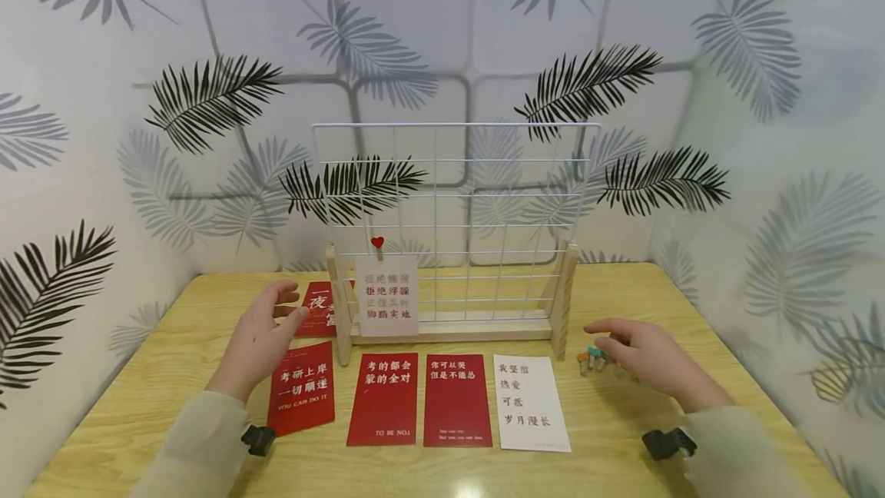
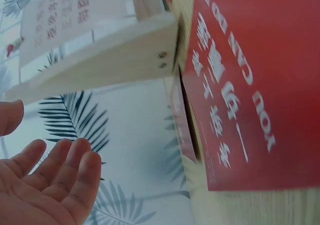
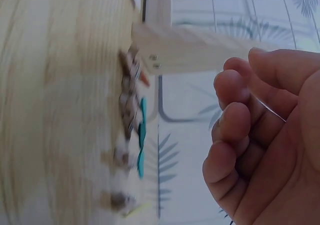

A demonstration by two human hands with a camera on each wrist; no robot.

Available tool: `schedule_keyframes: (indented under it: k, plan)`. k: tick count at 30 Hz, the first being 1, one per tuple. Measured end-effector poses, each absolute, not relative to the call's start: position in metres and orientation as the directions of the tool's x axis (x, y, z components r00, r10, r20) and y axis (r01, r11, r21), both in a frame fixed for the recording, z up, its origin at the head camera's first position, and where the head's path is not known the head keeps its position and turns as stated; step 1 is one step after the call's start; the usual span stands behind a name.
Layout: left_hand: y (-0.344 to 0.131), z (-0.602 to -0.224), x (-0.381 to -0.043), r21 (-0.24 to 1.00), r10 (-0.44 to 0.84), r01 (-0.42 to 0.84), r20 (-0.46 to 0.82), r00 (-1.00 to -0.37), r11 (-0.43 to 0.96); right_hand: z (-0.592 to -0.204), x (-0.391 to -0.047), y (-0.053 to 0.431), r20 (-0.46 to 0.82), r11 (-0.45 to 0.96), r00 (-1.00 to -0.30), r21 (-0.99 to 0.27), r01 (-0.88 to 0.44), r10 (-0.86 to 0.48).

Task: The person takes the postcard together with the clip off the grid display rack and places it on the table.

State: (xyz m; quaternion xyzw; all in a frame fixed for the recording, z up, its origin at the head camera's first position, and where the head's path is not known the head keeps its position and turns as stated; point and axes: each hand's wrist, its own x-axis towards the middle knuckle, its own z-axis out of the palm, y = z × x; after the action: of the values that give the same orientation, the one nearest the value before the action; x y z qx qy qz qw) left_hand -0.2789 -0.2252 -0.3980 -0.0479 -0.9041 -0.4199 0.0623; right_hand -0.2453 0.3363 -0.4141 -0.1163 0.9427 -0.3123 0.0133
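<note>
My left hand [image 1: 257, 338] hovers over the left side of the table, fingers relaxed and holding nothing. Near it lie a red card reading "YOU CAN DO IT" [image 1: 302, 388] and another red card [image 1: 319, 306] partly behind the stand. On the right, my right hand [image 1: 646, 353] is loosely curled and has nothing in it. Small wooden clips [image 3: 131, 107] with coloured tops lie by its fingers, partly hidden by the hand in the head view. A white printed card [image 1: 387, 302] hangs on the white wire grid [image 1: 477, 225], held by a red-heart clip [image 1: 378, 246].
The grid stands in a wooden base [image 1: 452, 335] with upright legs. Before it lie a red card [image 1: 383, 400], a second red card [image 1: 458, 398] and a white card [image 1: 531, 403] in a row. Leaf-patterned sheeting [image 1: 456, 44] closes off the back and sides of the table.
</note>
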Motion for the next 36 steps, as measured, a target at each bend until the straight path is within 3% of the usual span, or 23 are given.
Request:
schedule_keyframes:
  k: [36]
  plan:
    - [-0.169,-0.405,-0.255,0.759,0.187,0.267,0.192,-0.963,0.594,-0.355,-0.286,0.168,0.201,0.723,-0.863,-0.478,-0.499,-0.463]
